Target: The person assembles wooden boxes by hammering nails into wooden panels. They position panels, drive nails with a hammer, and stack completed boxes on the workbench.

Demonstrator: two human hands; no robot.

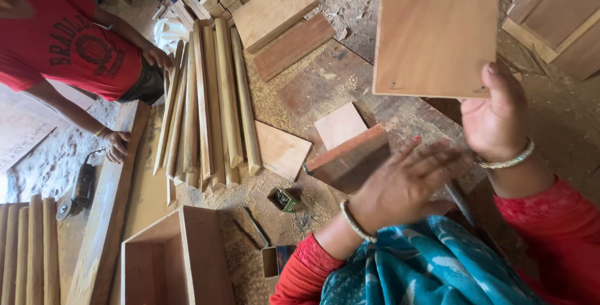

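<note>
My right hand (pixel 494 117) grips the lower edge of a light plywood panel (pixel 437 27) and holds it up at the top right. My left hand (pixel 406 183) is blurred, flat with its fingers stretched toward the right, and holds nothing. It hovers just right of a reddish wood block (pixel 347 155) that lies on the sawdust-covered bench (pixel 325 83). Both wrists wear metal bangles and red sleeves, and a teal scarf hangs below them.
Several long rounded sticks (pixel 212 99) lie left of centre. Small plywood pieces (pixel 281 150) and boards (pixel 275 8) sit around them. An open wooden box (pixel 178 261) and a small nail box (pixel 286 199) are nearer. Another person in a red shirt (pixel 69 42) stands at the left by a power tool (pixel 81 189).
</note>
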